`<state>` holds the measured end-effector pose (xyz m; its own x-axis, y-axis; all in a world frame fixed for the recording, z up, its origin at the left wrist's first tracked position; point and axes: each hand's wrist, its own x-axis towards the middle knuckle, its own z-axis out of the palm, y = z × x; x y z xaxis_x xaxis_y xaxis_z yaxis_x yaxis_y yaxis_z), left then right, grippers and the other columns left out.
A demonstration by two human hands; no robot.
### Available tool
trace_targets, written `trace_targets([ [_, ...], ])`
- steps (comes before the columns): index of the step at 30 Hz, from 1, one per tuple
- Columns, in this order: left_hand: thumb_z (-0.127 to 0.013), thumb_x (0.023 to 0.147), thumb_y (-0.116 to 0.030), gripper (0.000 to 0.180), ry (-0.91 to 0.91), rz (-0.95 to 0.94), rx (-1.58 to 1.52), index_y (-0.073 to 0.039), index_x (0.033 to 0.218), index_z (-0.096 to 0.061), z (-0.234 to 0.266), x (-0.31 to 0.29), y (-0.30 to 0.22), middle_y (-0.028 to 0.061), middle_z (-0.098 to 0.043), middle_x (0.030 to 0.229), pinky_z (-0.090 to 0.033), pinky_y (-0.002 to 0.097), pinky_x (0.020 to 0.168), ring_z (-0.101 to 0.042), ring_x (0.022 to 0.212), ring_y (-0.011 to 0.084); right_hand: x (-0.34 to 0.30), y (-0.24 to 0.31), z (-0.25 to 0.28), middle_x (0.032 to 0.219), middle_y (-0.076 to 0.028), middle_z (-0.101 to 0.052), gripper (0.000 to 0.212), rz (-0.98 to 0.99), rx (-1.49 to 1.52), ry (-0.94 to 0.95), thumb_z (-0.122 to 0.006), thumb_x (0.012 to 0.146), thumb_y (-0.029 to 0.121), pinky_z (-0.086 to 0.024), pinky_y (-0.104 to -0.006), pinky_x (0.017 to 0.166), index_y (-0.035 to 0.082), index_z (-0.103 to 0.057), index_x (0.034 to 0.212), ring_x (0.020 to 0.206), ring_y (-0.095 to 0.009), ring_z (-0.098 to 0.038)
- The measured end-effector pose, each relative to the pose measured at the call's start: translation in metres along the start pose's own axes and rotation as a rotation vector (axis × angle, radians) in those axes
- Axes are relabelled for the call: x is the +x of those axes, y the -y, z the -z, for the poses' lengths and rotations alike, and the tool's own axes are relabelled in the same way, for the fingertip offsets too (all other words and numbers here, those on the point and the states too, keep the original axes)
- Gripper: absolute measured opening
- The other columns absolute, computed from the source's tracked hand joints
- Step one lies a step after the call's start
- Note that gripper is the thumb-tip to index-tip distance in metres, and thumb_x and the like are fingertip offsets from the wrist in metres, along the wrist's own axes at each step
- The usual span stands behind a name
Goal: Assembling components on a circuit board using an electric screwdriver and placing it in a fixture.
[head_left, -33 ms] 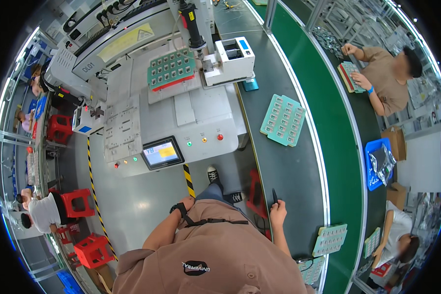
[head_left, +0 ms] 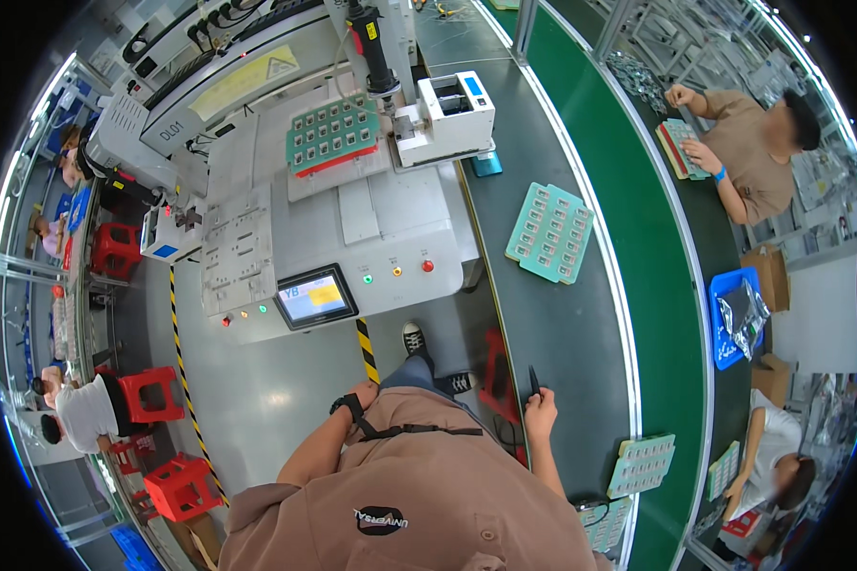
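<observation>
The right hand (head_left: pixel 541 413) holds a thin, black, pointy stick (head_left: pixel 533 380) over the dark grey table (head_left: pixel 567 338). The left hand (head_left: pixel 363 393) is by the brown shirt (head_left: pixel 438 476); I can't tell if it's open. A flat, light-green tray (head_left: pixel 513 251) lies on the table, beyond the stick.

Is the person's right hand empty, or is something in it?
Not empty: the right hand holds a slim black tool, its end poking out against the dark bench.
</observation>
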<state>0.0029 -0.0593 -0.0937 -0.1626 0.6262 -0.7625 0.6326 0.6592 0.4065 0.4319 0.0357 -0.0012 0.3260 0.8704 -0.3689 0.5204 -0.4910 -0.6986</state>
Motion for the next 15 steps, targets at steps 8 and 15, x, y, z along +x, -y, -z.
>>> trace_targets([
  [8,-0.037,0.091,-0.033,0.045,0.017,-0.023,0.019,-0.002,0.108,-0.064,0.000,0.001,0.004,0.0234,-0.063,0.112,-0.046,0.0466,0.091,-0.058,0.105,0.0424,0.004,-0.013,-0.004,0.073,-0.012,-0.065,0.019,0.104,-0.036,-0.041,-0.050,0.091,0.007,-0.051,-0.0319,0.060,-0.002,-0.057,0.106,0.062,-0.018,-0.063],
  [15,-0.037,0.091,-0.034,0.045,0.017,-0.107,0.127,-0.003,0.108,-0.064,-0.017,0.022,0.035,0.0230,-0.063,0.112,-0.046,0.0474,0.091,-0.058,0.106,0.0424,0.004,-0.006,-0.002,0.073,-0.012,-0.065,0.019,0.088,-0.030,-0.022,-0.050,0.091,0.008,-0.052,-0.0324,0.061,-0.002,-0.057,0.106,0.063,-0.018,-0.064],
])
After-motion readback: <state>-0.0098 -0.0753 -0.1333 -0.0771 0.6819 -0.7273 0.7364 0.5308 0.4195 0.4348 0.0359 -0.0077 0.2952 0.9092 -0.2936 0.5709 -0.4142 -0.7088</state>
